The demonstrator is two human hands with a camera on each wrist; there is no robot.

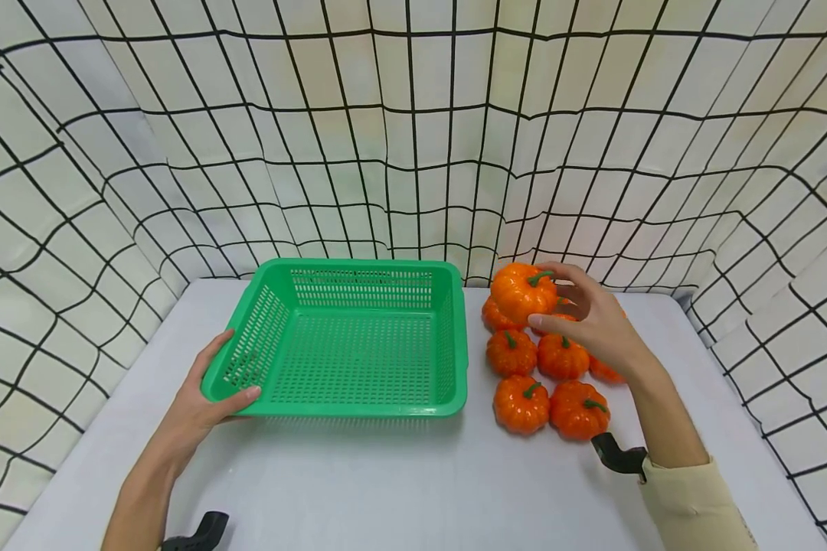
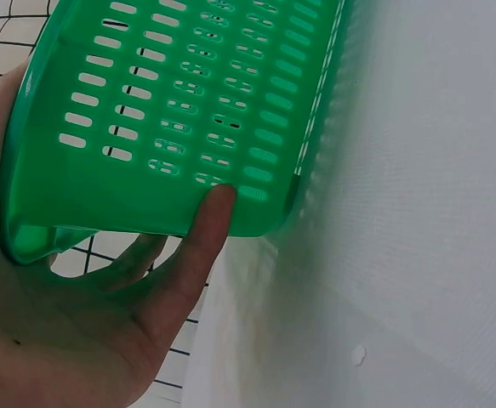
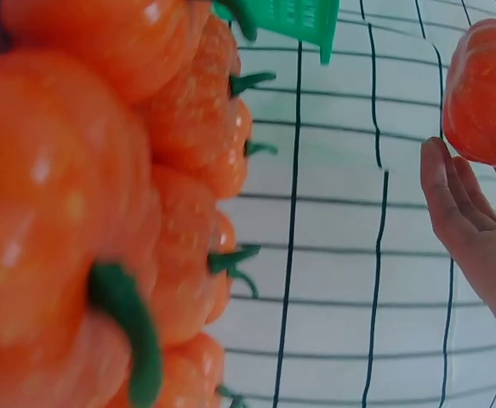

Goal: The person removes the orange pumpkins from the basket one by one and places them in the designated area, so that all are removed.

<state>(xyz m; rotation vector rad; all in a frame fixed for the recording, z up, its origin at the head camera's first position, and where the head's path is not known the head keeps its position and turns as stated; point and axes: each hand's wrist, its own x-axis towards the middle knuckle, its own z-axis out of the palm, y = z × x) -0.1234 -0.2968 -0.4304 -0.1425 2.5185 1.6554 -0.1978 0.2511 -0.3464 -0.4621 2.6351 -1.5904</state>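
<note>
A green plastic basket with slotted walls stands on the table, nothing in it. My left hand grips its near left corner, the thumb along the front and the other fingers on the left side. In the left wrist view one finger of that hand lies against the slotted wall. My right hand holds a shiny orange pumpkin with a green stem, raised above other pumpkins. The right wrist view shows this held pumpkin at the fingertips of the right hand.
Several more orange pumpkins sit close together on the white table, right of the basket. Some are partly hidden behind my right hand and the held pumpkin. A black-gridded white net surrounds the table's back and sides.
</note>
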